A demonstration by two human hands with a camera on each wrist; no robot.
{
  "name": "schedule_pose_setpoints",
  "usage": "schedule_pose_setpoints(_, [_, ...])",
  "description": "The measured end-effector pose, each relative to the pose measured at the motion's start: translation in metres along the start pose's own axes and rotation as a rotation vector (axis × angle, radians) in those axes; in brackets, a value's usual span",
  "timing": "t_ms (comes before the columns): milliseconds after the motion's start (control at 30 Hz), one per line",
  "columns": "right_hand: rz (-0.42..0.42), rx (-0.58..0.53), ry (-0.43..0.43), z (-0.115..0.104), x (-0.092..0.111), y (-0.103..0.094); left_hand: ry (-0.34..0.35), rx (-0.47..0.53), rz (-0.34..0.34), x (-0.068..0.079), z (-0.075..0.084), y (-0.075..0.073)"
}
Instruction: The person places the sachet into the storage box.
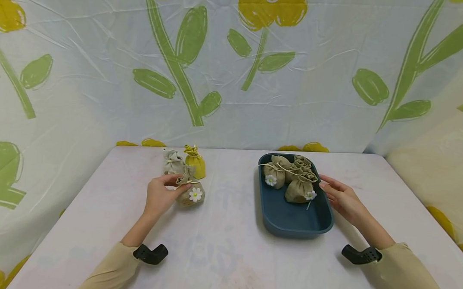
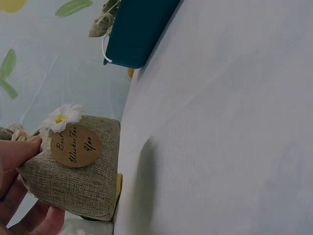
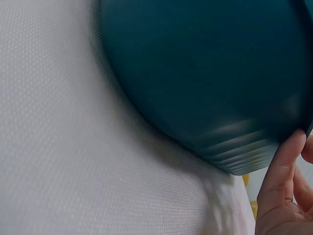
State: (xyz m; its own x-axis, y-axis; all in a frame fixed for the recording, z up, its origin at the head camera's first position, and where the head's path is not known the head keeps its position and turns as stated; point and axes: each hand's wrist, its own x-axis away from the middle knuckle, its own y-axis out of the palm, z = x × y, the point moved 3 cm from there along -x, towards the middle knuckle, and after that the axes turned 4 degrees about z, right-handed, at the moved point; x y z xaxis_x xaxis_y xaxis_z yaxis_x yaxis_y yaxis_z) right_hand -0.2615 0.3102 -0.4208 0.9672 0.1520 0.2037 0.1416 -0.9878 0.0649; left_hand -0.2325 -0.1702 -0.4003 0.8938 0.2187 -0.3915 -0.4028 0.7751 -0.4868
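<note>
My left hand point(image 1: 163, 195) pinches the neck of a brown burlap drawstring pouch point(image 1: 192, 195) with a white flower on it. In the left wrist view the pouch point(image 2: 78, 171) hangs beside the fingers, with a round tag point(image 2: 76, 146) reading "Best Wishes For You". Just behind it stand a pale grey pouch point(image 1: 173, 160) and a yellow pouch point(image 1: 195, 163). My right hand point(image 1: 342, 200) touches the outer right side of a dark blue bin point(image 1: 290, 227), its fingers fairly straight; the right wrist view shows the thumb point(image 3: 286, 156) against the bin's wall. Three brown pouches point(image 1: 300, 190) sit inside, toward the back.
A white cloth covers the table point(image 1: 227, 247). Behind it hangs a pale sheet point(image 1: 318, 101) printed with green leaves and yellow flowers. Black wrist cameras point(image 1: 151, 254) are worn at both sleeve ends. White tabletop lies between the bin and the left-hand pouches.
</note>
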Motion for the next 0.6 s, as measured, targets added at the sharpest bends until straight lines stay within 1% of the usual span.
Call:
schedule_pose_setpoints(167, [0.002, 0.006, 0.003, 0.0, 0.0, 0.0, 0.012, 0.011, -0.009, 0.0, 0.007, 0.009])
schedule_pose_setpoints(267, [0.007, 0.004, 0.01, 0.0, -0.001, -0.001, 0.012, 0.017, -0.026, 0.001, 0.012, 0.014])
schedule_pose_setpoints(400, [0.01, -0.01, 0.01, 0.0, 0.0, -0.001, 0.018, 0.058, -0.046, 0.001, 0.017, 0.021])
schedule_pose_setpoints(600, [0.01, -0.009, 0.002, 0.0, 0.001, 0.0, 0.058, 0.13, -0.067, 0.002, 0.026, 0.03])
